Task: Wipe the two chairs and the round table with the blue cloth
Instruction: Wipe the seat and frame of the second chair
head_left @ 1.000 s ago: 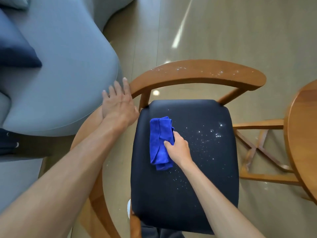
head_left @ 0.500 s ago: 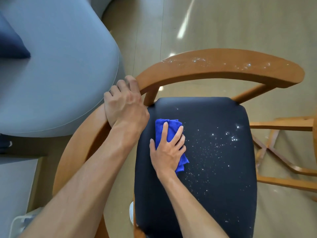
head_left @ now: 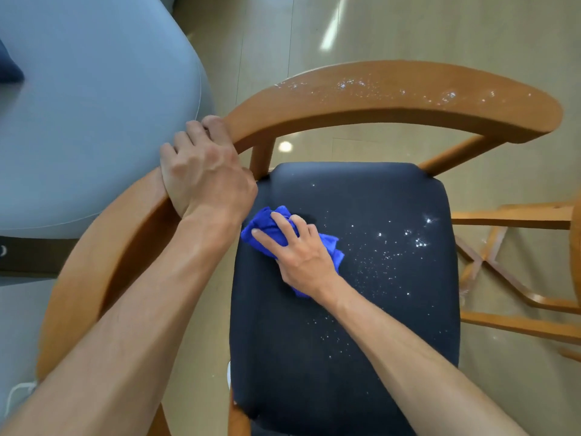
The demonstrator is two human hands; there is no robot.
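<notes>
Blue cloth [head_left: 265,226] is bunched on the chair's dark seat [head_left: 361,341], gripped under the curled right hand [head_left: 300,251] — soft, light, best pressed flat. The wooden armrest [head_left: 94,265] is clasped by the left hand [head_left: 204,171]. White specks [head_left: 408,237] are judged loose.

blue cloth [head_left: 267,226] — mostly under right hand [head_left: 301,256] | round table [head_left: 578,247] — cut off right

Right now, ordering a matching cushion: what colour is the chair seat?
Black seat, flecked with white specks; head view.
</notes>
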